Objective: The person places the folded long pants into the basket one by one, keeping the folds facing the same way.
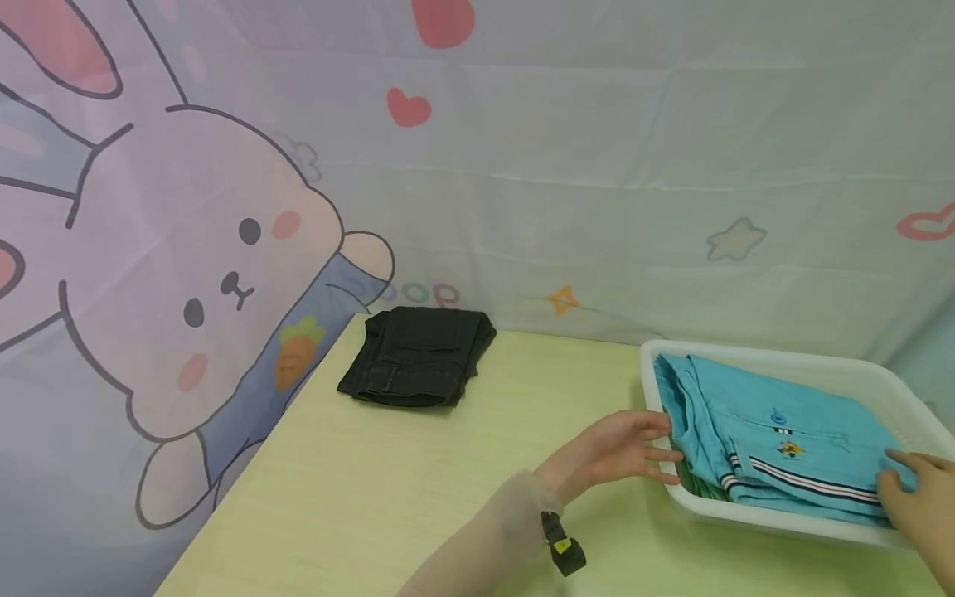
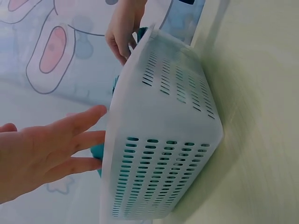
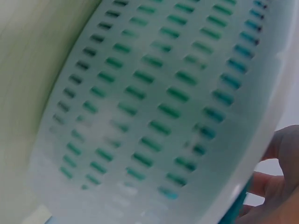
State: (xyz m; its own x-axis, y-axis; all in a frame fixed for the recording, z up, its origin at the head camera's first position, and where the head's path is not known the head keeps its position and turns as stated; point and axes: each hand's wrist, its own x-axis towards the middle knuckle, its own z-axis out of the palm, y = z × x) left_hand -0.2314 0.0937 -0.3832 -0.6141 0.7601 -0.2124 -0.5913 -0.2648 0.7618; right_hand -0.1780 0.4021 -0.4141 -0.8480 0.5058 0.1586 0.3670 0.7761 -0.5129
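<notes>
A folded light-blue garment point(image 1: 813, 414) with striped trim, a button and a small embroidered figure lies in a white plastic basket point(image 1: 753, 352). Green cloth point(image 1: 705, 487) shows below its left end. My left hand point(image 1: 615, 452) is at the basket's left rim, fingers spread and nearly straight, tips near the garment's edge; whether they touch it I cannot tell. My right hand point(image 1: 925, 497) reaches over the opposite end, thumb and fingers apart against the garment's right corner. In the left wrist view the right hand point(image 2: 125, 30) points down into the basket.
A folded black garment point(image 1: 418, 356) lies at the back left of the pale yellow-green table point(image 1: 358, 489). Behind the table hangs a printed cloth point(image 1: 567, 166) with a rabbit and hearts. The basket's slotted side point(image 3: 154, 102) fills most of the right wrist view.
</notes>
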